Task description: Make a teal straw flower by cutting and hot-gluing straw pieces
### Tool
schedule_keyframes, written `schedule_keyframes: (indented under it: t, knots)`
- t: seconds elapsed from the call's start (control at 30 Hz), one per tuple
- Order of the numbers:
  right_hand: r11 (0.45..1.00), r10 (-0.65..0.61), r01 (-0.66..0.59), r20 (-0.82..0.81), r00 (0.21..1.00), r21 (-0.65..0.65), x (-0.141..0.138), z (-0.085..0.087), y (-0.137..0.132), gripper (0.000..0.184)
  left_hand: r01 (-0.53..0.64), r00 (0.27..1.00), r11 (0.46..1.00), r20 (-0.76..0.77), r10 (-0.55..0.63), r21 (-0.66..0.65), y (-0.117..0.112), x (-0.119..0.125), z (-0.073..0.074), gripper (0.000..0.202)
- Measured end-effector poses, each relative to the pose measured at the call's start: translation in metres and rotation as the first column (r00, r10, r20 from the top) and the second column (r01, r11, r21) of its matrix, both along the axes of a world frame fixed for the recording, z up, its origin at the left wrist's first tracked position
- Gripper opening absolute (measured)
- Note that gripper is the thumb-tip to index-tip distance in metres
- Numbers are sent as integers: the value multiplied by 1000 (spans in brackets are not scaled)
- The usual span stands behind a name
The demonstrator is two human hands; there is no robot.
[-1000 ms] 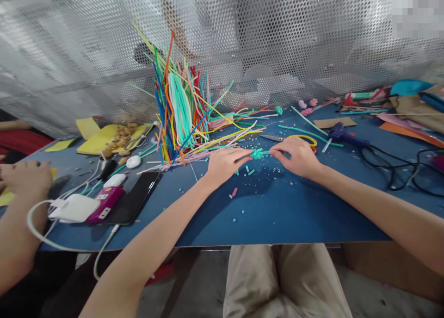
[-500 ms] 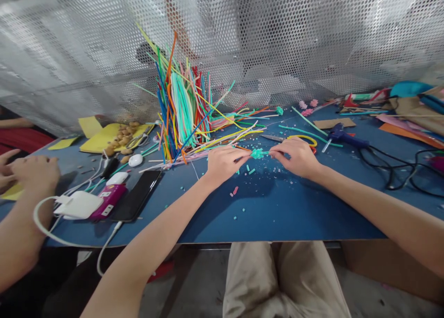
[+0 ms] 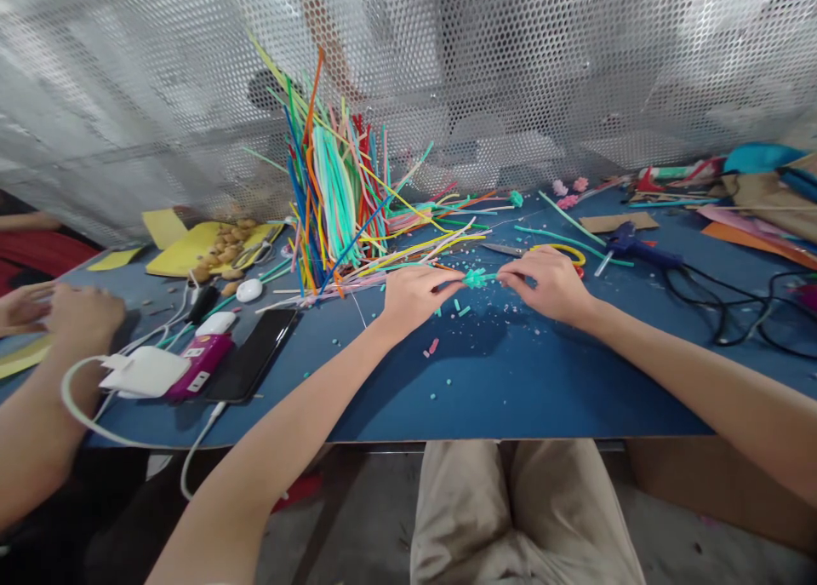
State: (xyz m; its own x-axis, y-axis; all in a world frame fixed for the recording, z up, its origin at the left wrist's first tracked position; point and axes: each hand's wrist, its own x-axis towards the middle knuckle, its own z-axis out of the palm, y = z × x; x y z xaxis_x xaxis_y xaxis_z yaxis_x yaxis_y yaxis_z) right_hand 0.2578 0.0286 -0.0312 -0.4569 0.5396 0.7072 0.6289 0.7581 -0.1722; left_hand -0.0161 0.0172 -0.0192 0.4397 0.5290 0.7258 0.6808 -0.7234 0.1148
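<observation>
Between the two hands, just above the blue tabletop (image 3: 511, 398), sits a small teal flower (image 3: 473, 278) on a short stem. The left hand (image 3: 414, 291) pinches one side of it with closed fingertips, and the right hand (image 3: 549, 283) grips the stem end. Teal scraps (image 3: 460, 311) lie scattered beneath. Just behind the right hand rest yellow-handled scissors (image 3: 565, 251), with a blue glue gun (image 3: 631, 246) further right. A tall heap of coloured craft wires (image 3: 335, 202) stands behind the left hand. Far left are a phone (image 3: 252, 365), a white charger (image 3: 145, 370) and another person's hand (image 3: 82, 314).
</observation>
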Motion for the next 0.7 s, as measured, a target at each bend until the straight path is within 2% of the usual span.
schedule_keyframes:
  t: [0.13,0.27,0.7]
  knots:
    - [1000,6,-6,7,1000,-3,0,-1,0,21,-29,1000,999,-2,29,-34,-1,1,1,19]
    - [1000,7,-7,2,1000,3,0,-1,1,21,-4,1000,998,2,4,-56,-1,0,1,17]
    - [1000,9,-9,-8,1000,-20,0,2,-1,21,15,999,999,34,-14,-33,-3,-2,1,19]
